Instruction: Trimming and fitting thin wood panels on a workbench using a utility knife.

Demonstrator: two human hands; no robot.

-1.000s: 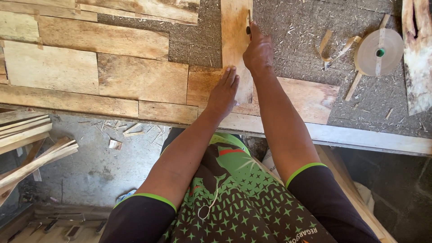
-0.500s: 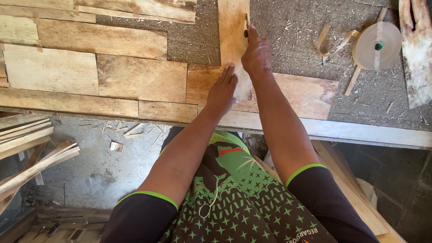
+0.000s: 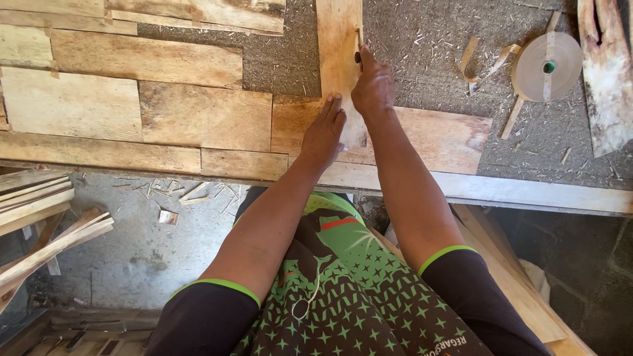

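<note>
Shifted: little; both hands hold position. Left hand (image 3: 323, 132) flat, fingers together, pinning upright veneer strip (image 3: 339, 59) on table (image 3: 422, 33). Right hand (image 3: 372, 86) pinching dark blade (image 3: 358, 57) at strip edge; keep pressure steady.

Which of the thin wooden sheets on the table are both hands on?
The narrow upright pale wood sheet: left hand flat on its lower end, right hand at its right edge; the others lie flat, untouched.

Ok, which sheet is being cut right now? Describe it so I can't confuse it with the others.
On the grey worktable, find the upright veneer strip running off the top edge. The left hand presses its lower end; the right hand holds a dark tool at its right edge. Neighbouring sheets lie crosswise.
</note>
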